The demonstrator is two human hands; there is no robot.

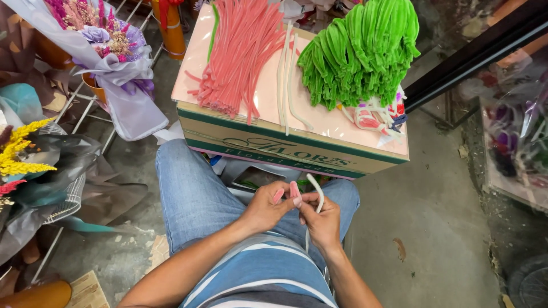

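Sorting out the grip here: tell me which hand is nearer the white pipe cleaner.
Right. The right hand pinches the white pipe cleaner, which arcs up from its fingers. The left hand sits just beside it, holding a pink piece.

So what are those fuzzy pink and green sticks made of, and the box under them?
The pink sticks and green sticks look like chenille stems: soft, matte fuzz, probably over bendable wire, since they curve. The box looks like printed cardboard, with flat folded edges.
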